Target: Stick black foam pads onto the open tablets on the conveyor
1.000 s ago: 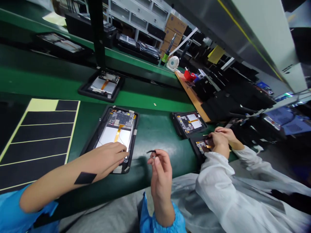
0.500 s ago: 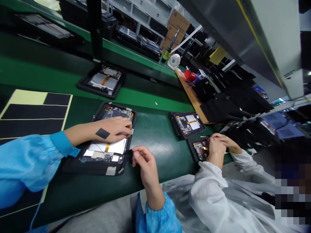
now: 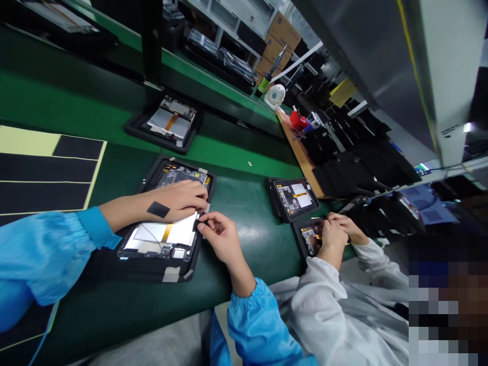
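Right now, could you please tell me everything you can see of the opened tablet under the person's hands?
The opened tablet lies flat with its insides exposed, in a black tray on a green bench. One end shows a dark circuit board with gold-coloured parts; a pale silvery panel fills the middle, crossed by an orange ribbon cable and a thin dark wire. The left hand rests on the board end, and the right hand reaches its edge.

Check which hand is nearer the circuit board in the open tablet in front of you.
Left. The left hand lies over the board's lower part, partly covering the circuit board; the right hand is farther off, its fingertips at the edge of the silver panel.
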`<action>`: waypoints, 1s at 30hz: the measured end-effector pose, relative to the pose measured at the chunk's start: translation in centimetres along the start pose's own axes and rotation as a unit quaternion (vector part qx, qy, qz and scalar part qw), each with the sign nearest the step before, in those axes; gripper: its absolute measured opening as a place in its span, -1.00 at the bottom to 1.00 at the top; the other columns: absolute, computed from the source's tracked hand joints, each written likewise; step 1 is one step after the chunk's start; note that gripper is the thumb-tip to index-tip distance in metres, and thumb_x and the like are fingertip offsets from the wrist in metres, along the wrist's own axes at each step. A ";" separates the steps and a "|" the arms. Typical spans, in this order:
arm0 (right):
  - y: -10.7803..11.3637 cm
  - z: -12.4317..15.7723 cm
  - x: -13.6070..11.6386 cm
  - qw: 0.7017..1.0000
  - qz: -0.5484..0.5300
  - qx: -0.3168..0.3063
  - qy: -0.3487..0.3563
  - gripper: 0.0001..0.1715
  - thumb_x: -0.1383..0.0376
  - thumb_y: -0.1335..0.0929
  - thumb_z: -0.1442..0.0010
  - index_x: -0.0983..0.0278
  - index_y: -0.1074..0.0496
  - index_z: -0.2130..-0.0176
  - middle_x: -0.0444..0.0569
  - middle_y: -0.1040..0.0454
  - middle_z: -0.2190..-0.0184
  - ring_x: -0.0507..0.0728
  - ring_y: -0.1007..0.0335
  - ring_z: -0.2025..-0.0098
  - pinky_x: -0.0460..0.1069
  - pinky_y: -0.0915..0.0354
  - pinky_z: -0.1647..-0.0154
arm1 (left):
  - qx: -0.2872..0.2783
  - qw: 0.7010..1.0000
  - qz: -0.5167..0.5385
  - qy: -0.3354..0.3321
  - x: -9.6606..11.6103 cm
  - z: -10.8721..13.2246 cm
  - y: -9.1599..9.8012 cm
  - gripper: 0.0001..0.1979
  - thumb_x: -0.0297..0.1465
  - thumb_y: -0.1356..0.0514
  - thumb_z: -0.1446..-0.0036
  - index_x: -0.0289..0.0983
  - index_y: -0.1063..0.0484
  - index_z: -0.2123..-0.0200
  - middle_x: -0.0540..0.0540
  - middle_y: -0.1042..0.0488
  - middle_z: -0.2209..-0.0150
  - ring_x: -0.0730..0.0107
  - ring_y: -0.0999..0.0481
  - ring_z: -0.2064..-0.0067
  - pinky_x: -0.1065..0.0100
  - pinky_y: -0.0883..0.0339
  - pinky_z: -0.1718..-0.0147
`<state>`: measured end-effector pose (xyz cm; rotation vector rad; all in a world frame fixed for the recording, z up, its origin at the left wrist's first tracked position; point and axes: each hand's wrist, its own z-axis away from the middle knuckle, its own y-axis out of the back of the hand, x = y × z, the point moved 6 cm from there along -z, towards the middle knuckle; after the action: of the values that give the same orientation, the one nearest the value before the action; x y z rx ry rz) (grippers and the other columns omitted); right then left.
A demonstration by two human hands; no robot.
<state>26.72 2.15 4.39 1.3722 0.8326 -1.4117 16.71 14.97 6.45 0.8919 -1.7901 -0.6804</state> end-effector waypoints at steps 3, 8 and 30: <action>-0.1 -0.1 0.1 1.000 0.009 0.013 0.002 -0.71 0.12 -0.49 -0.09 0.23 -0.55 0.23 -0.29 -0.08 0.53 0.02 -0.03 0.46 -0.05 -0.06 0.39 | 0.005 1.000 0.006 -0.003 -0.5 0.0 -0.2 -0.75 -0.47 -0.01 -0.35 -0.25 -0.49 0.21 -0.12 -0.46 0.08 0.16 -0.36 0.02 0.18 -0.15 -0.02; -0.3 -0.3 0.4 0.999 0.041 0.033 -0.001 -0.72 0.12 -0.47 -0.12 0.24 -0.55 0.22 -0.32 -0.08 0.56 0.02 -0.03 0.48 -0.06 -0.05 0.39 | 0.014 1.000 0.017 0.005 -0.7 0.1 -0.3 -0.76 -0.48 -0.01 -0.33 -0.25 -0.49 0.23 -0.11 -0.46 0.10 0.17 -0.37 0.03 0.18 -0.17 -0.02; -2.9 6.0 -3.3 0.898 0.399 -0.012 0.187 -0.64 0.13 -0.42 -0.46 0.28 -0.66 -0.09 0.22 -0.45 -0.37 0.42 -0.10 -0.55 0.36 -0.25 -0.50 | 0.050 0.996 -0.023 0.075 -1.2 0.0 -0.6 -0.53 -0.29 0.15 -0.28 -0.28 -0.54 0.18 0.01 -0.51 0.12 0.38 -0.41 -0.02 0.23 -0.27 -0.11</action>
<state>21.78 -2.01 8.05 1.7205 0.4147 -0.5056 17.13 15.67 5.34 1.0266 -1.6852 -0.5412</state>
